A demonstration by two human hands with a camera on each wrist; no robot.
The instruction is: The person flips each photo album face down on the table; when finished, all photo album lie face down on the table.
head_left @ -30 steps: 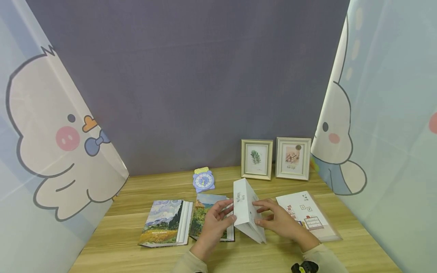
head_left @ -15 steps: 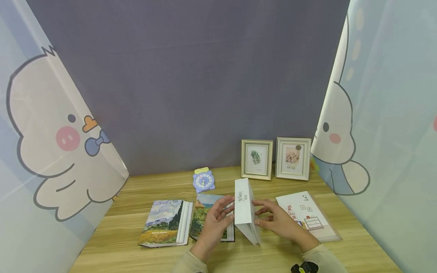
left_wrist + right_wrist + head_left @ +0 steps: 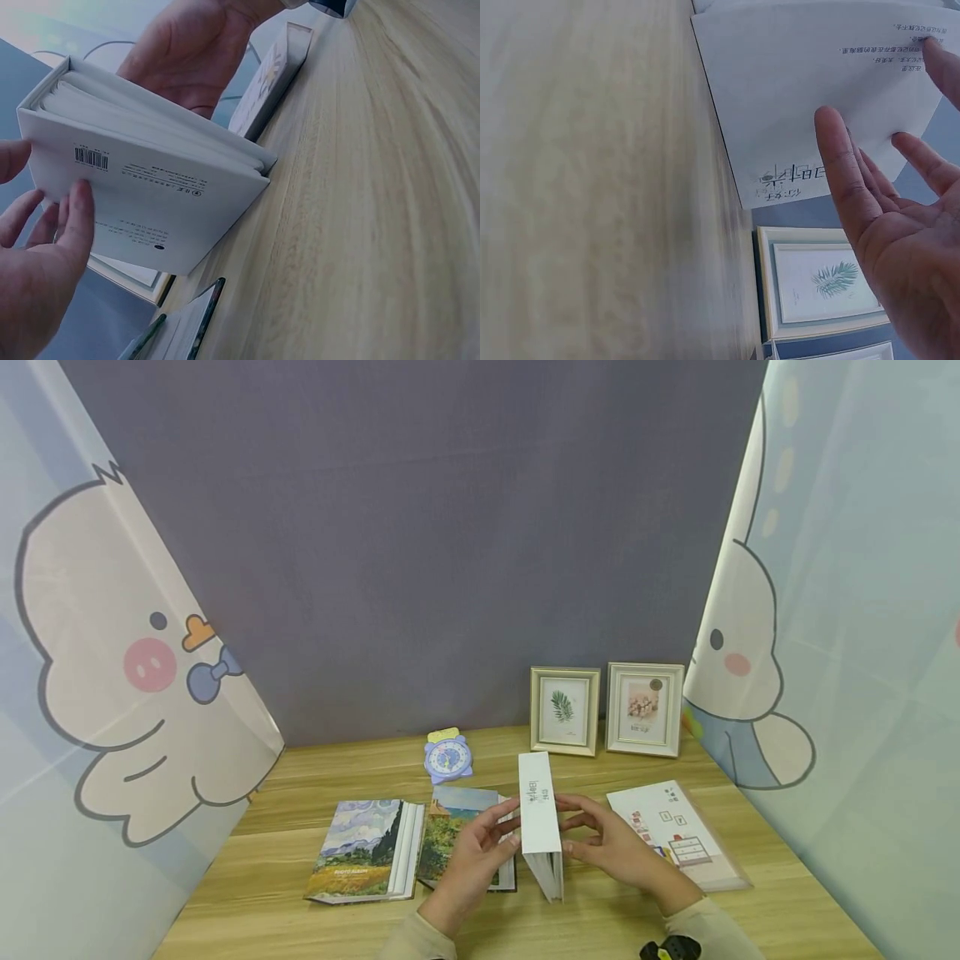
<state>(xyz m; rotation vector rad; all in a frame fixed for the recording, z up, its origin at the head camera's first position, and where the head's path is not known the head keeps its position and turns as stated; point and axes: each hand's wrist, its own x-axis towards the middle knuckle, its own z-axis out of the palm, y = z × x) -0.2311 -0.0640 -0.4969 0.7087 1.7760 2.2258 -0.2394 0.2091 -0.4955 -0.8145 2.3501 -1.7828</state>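
White album (image 3: 538, 814), the landmark, stands spine-up between the hands. Compared with a second ago: its lower end has swung leftward, the spine (image 3: 536, 781) lies squarer, and the right-hand cover (image 3: 780, 97), broad then, is mostly lost from the head view. Suggests it is being brought closer to upright and steadied.

Pose, left to right. Left hand (image 3: 474, 852), just left of album: fingers apart, bent slightly, fingertips lightly touching the barcoded cover (image 3: 127, 214); not wrapped round it. Right hand (image 3: 609, 850), just right of album: fingers spread, tips toward the other cover, no clamp; which tips truly touch is hard to judge from the right wrist view. Illustrated folder (image 3: 686, 839) lies further right of album.
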